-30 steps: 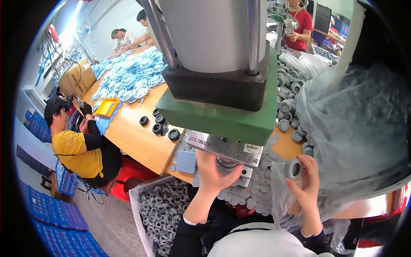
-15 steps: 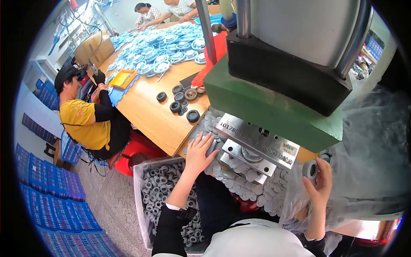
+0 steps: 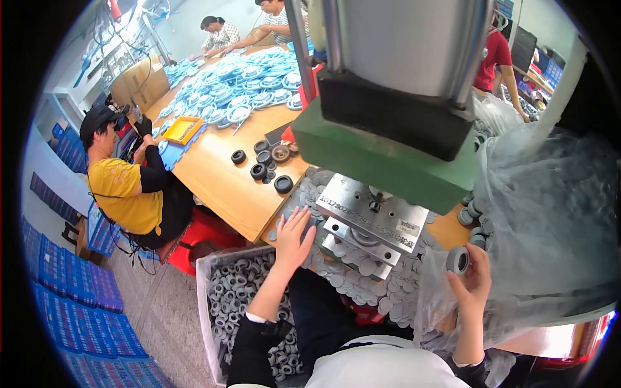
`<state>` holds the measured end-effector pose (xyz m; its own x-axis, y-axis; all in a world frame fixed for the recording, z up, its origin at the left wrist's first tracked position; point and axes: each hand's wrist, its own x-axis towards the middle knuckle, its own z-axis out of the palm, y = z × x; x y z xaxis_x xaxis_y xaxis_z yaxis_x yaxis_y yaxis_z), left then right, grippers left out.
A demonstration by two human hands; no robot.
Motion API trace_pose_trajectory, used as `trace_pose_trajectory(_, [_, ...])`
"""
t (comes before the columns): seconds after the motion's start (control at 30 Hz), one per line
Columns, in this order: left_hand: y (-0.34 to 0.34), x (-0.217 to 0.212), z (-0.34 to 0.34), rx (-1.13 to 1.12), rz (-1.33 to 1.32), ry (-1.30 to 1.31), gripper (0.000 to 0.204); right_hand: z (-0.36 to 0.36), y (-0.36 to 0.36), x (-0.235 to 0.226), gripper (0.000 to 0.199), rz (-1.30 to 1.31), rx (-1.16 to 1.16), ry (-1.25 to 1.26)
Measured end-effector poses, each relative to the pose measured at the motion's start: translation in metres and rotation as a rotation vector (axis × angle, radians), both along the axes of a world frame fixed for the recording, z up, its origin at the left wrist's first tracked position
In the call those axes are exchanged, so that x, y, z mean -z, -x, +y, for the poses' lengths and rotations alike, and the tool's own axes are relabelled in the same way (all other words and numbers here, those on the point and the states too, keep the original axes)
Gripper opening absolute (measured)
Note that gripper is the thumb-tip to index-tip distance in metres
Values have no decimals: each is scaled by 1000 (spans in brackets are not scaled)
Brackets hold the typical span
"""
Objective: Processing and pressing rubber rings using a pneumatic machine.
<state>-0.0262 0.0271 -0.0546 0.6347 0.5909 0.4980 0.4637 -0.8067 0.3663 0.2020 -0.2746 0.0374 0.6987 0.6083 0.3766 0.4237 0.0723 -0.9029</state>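
Note:
My right hand (image 3: 475, 278) holds a thick grey rubber wheel (image 3: 458, 260) between thumb and fingers, right of the press. At the left of the press, my left hand (image 3: 292, 240) has its thumb and fingers around a darker grey round piece (image 3: 311, 224), apparently another wheel and partly hidden. Between the hands is a steel die with an upper plate (image 3: 365, 210) and a lower plate (image 3: 346, 231); a round part (image 3: 363, 238) sits in the gap. Loose grey discs (image 3: 349, 282) lie heaped around the die.
The press's green block (image 3: 388, 161) hangs over the die. A white bin (image 3: 208, 323) of grey rings stands at lower left. Dark wheels (image 3: 283, 184) lie on the wooden table (image 3: 220, 200). Clear plastic sheeting (image 3: 543, 213) covers the right side. A person in yellow (image 3: 123, 197) sits left.
The view has shifted, bringing more grey wheels and a person in red into sight at right. Both hands keep nearly the same places beside the die, the right still with its wheel.

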Motion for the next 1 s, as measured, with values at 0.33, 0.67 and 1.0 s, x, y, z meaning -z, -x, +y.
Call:
trace_pose_trajectory(0.33, [-106, -117, -90, 123, -557, 525, 32, 28, 21, -29, 61, -5, -145, 52])
trace_pose_trajectory(0.67, [13, -30, -96, -411, -563, 164, 33, 100, 44, -35, 38, -180, -231, 193])
trace_pose_trajectory(1.0, [37, 4, -33, -398, -180, 30, 46, 117, 43, -19, 44, -112, -265, 219])
